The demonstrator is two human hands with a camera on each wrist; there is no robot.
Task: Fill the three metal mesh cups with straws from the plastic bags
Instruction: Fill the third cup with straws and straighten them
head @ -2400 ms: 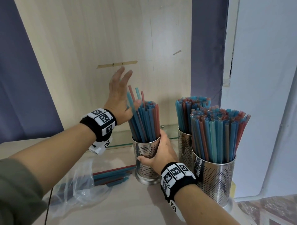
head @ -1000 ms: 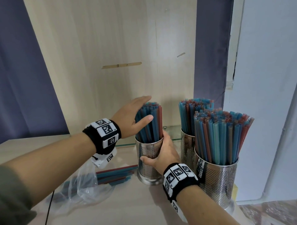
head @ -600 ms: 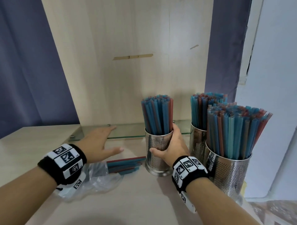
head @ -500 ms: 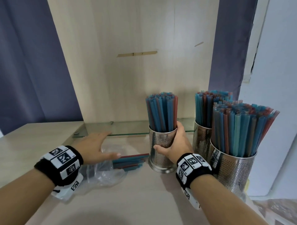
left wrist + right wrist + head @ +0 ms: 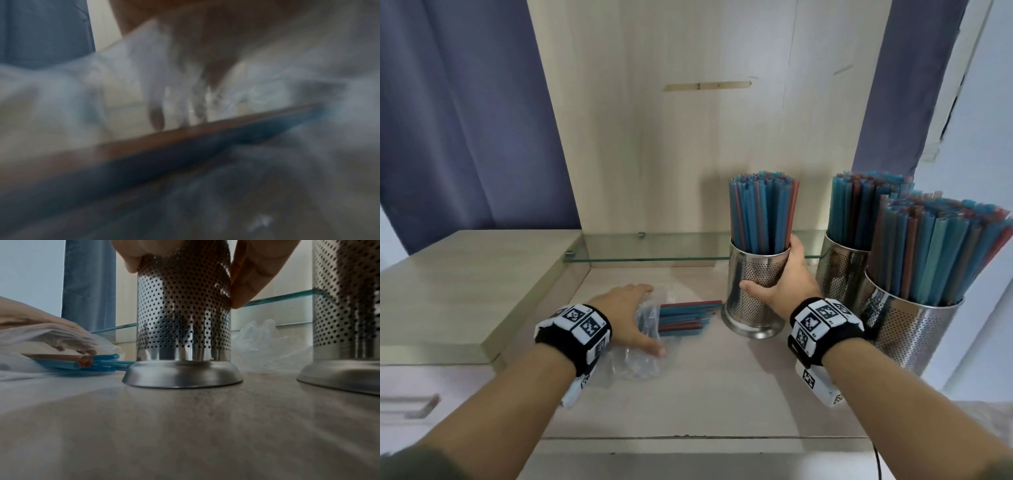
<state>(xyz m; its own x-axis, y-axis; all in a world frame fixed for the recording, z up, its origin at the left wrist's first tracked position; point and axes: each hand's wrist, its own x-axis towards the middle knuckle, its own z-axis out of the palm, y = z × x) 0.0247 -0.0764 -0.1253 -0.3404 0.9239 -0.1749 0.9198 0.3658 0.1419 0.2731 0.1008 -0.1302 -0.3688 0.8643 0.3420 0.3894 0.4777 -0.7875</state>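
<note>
Three perforated metal cups stand on the wooden table, all packed with blue and red straws. My right hand (image 5: 782, 279) grips the left cup (image 5: 751, 291) around its side; in the right wrist view its thumb and fingers (image 5: 252, 272) wrap that cup (image 5: 183, 313). The back right cup (image 5: 840, 274) and front right cup (image 5: 914, 329) stand untouched. My left hand (image 5: 631, 317) lies spread on a clear plastic bag (image 5: 640, 356), fingertips (image 5: 156, 116) touching the loose straws (image 5: 685, 315) that stick out of it.
A glass shelf (image 5: 654, 248) runs along the wooden back panel behind the cups. A raised wooden block (image 5: 465, 281) sits at the left. Another crumpled clear bag (image 5: 267, 345) lies behind the held cup. Blue curtains hang on both sides.
My left hand has dropped from the straw tops of the left cup down to the plastic bag on the table. My right hand has kept its grip on the cup.
</note>
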